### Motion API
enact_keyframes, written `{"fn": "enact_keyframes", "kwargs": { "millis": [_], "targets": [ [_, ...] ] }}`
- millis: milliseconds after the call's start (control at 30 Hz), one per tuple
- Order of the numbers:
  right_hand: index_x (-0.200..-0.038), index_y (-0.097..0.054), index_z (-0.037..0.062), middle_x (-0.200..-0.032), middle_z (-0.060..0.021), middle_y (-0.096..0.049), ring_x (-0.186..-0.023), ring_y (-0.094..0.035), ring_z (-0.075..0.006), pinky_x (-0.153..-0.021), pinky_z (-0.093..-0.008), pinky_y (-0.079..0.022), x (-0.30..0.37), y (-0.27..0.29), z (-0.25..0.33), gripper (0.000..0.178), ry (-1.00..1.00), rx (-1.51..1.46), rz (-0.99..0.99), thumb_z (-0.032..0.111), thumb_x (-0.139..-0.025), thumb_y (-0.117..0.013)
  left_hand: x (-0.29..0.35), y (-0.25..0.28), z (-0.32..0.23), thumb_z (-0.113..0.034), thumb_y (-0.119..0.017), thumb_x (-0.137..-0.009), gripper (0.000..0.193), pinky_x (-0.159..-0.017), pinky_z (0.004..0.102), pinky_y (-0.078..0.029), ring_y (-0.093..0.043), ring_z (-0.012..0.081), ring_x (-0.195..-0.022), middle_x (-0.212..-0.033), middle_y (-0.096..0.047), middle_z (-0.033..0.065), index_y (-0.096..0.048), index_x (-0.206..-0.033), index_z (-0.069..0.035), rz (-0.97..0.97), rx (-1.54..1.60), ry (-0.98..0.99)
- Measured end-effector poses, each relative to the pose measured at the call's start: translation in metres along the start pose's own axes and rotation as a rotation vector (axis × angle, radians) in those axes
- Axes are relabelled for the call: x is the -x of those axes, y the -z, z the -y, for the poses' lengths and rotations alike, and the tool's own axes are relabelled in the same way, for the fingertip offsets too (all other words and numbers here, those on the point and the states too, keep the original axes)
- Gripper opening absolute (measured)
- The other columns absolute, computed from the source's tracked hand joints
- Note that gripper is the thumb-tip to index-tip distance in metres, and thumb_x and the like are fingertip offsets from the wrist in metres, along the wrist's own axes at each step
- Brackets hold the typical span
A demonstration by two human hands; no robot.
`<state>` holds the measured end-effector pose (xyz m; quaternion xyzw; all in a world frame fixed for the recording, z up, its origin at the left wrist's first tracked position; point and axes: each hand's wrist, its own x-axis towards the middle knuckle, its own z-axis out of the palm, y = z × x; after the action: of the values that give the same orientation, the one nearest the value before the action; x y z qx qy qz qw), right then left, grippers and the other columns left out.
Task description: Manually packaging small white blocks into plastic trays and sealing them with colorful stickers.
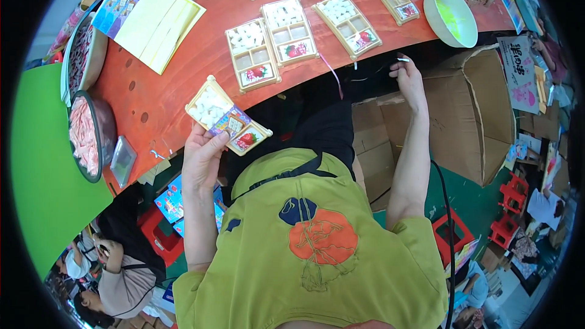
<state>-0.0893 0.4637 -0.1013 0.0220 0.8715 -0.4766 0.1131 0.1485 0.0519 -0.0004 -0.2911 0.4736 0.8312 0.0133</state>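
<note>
My left hand point(204, 152) is closed on a small compartment tray point(207, 106) at the table's near edge. White pieces fill its upper part, a purple printed band crosses the middle, and a strawberry picture shows in the lower part. My right hand point(407, 79) is raised off to the right, beyond the table edge and over a cardboard box. Its fingers are pinched, with a small white bit point(403, 59) at the tips that is too small to name. Similar trays point(253, 55), point(289, 30) and a tray point(347, 24) lie on the table ahead.
On the red table point(152, 100) lie yellow card sheets point(158, 27). At its left stands a dark-rimmed tub point(91, 137) of pink strips. A pale green bowl point(450, 17) sits at the right edge. An open cardboard box point(463, 116) stands below, near red stools point(515, 192).
</note>
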Motion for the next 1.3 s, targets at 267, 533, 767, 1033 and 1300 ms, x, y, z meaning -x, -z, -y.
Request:
{"fn": "enact_keyframes", "kwargs": {
  "millis": [267,533,767,1033,1300],
  "targets": [
    [-0.124,-0.057,0.0018,-0.108,-0.0084,-0.067,-0.094,-0.065,-0.0196,-0.086,-0.0354,-0.048,-0.057,-0.013,-0.012,0.032,-0.037,-0.132,0.058,0.012,-0.094,-0.047,0.004,-0.01,0.002,0.002,-0.071,-0.083,0.051,-0.097,0.0357,-0.05,-0.065,0.0206,-0.109,-0.119,-0.066,0.0121,-0.05,-0.129,-0.001,-0.008,0.029,0.015],
    [-0.129,-0.052,0.0004,-0.13,-0.0115,-0.058,-0.124,-0.052,-0.0241,-0.108,-0.0479,-0.039,-0.019,-0.01,0.033,0.044,-0.074,-1.144,0.374,0.003,-0.085,-0.058,0.009,-0.008,0.005,0.002,-0.071,-0.083,0.053,-0.098,0.0371,-0.05,-0.064,0.0214,-0.11,-0.12,-0.065,0.0127,-0.049,-0.131,-0.001,-0.04,0.043,0.025],
    [-0.14,-0.042,-0.0035,-0.137,-0.0161,-0.053,-0.123,-0.054,-0.0284,-0.105,-0.0402,-0.043,0.013,0.015,0.065,0.053,-0.113,-1.079,0.439,0.006,-0.089,-0.055,0.009,0.0,0.006,0.002,-0.071,-0.083,0.054,-0.099,0.0373,-0.05,-0.064,0.0216,-0.11,-0.12,-0.065,0.0128,-0.049,-0.132,-0.001,-0.039,0.042,0.016],
    [-0.13,-0.052,-0.0025,-0.099,-0.0084,-0.068,-0.083,-0.064,-0.0195,-0.071,-0.0332,-0.051,0.035,0.034,0.063,0.043,-0.186,-0.292,0.139,0.022,-0.095,-0.058,0.003,-0.014,0.005,0.002,-0.071,-0.083,0.054,-0.1,0.0373,-0.05,-0.064,0.0213,-0.111,-0.12,-0.065,0.0128,-0.049,-0.132,0.0,-0.013,0.036,0.032],
    [-0.094,-0.064,0.0044,-0.079,0.0022,-0.06,-0.068,-0.051,-0.0053,-0.061,-0.0232,-0.042,0.071,0.016,0.115,0.018,-0.005,-0.047,0.048,0.022,-0.095,-0.063,-0.015,-0.049,-0.008,0.003,-0.068,-0.084,0.048,-0.099,0.0334,-0.048,-0.063,0.0177,-0.11,-0.121,-0.066,0.0101,-0.052,-0.13,0.0,0.095,0.03,-0.006]
  ]
}}
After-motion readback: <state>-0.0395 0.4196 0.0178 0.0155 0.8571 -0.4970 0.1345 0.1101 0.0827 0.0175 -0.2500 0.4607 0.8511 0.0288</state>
